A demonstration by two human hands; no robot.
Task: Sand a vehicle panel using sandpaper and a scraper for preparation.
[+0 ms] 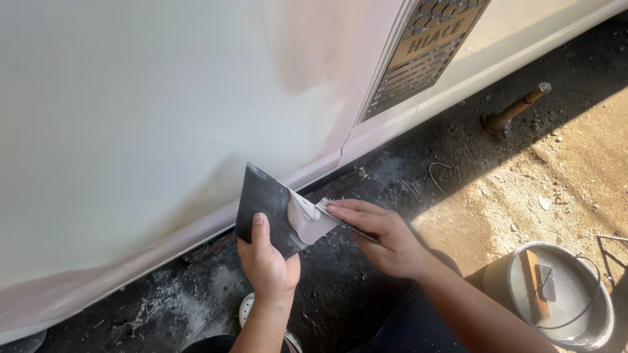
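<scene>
My left hand (267, 261) grips a dark flat metal plate (261, 199) by its lower edge, thumb on its face. A blob of pale pinkish-grey filler paste (306, 219) lies on the plate's right part. My right hand (383, 235) holds a thin flat spreader blade (340, 219), fingers laid along it, its edge pressed into the paste. Both hands are low in front of a white vehicle body panel (131, 117) with pinkish filler patches near its lower edge and upper middle.
A metal tread plate (422, 52) is set in the vehicle's step at the top. A rusty pipe stub (513, 111) sticks up from the dirt ground at right. A metal bucket (562, 294) with a wire handle and a wooden-handled tool stands at the lower right.
</scene>
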